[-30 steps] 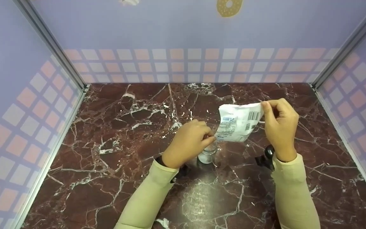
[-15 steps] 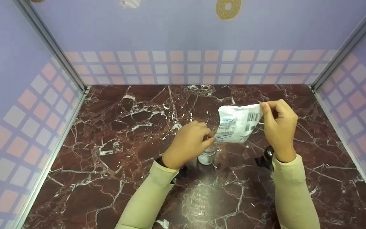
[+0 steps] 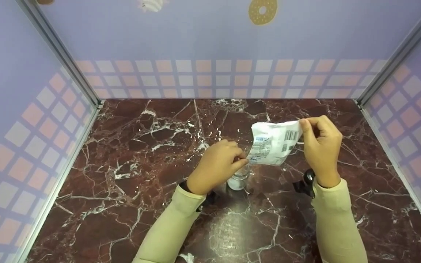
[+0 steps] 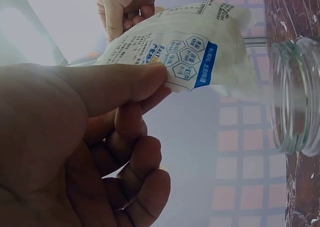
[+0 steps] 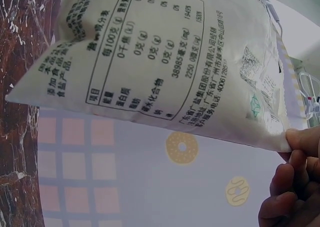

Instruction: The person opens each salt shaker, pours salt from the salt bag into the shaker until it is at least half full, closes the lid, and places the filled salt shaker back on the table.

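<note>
A white printed salt bag (image 3: 274,142) hangs tilted between the hands, its lower corner over the mouth of a clear glass jar (image 3: 236,181). My right hand (image 3: 322,146) pinches the bag's upper right corner between thumb and finger. With thumb and forefinger, my left hand (image 3: 217,164) pinches the lower left edge, just above the jar. In the left wrist view, a hazy white stream (image 4: 265,94) runs from the bag's corner into the jar (image 4: 300,97). White salt shows at the jar's bottom in the head view. The right wrist view shows the bag's printed side (image 5: 150,62).
The jar stands on a dark red marbled table (image 3: 141,226). Small white flecks (image 3: 188,159) lie scattered left of and behind the jar. Lilac panels with a checked band (image 3: 232,76) enclose the back and both sides. Each wrist wears a black strap.
The view has tipped slightly, so the scene sits a little lower in the frame. Both hands keep their hold on the bag, which stays nearly still over the jar.
</note>
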`<state>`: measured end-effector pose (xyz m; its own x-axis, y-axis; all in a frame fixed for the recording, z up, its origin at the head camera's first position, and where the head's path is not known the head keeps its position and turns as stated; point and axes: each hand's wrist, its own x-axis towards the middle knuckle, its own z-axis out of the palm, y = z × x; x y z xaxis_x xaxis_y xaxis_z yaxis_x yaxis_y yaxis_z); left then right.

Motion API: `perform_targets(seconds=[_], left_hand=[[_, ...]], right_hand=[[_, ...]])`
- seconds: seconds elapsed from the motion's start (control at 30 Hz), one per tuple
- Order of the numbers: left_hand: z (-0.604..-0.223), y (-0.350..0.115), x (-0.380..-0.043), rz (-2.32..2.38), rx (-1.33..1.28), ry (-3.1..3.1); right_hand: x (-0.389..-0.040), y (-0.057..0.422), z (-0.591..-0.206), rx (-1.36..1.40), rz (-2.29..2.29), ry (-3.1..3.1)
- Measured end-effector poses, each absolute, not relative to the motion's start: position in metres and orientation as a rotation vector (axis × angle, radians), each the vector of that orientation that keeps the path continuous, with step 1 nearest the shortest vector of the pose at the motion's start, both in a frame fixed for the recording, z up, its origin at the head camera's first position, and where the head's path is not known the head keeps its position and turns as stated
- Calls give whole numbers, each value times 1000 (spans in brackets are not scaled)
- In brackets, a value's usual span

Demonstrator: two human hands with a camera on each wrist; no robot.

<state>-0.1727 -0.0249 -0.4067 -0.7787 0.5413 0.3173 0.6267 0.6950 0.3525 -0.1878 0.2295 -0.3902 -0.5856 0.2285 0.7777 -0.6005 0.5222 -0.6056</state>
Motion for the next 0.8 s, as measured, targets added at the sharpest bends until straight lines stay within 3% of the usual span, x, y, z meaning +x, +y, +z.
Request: perform_targets(seconds=[0.8], left_hand=[[-411, -24, -176, -642, -925, -2716]], right_hand=[[-190, 231, -393, 303, 1156, -1887]])
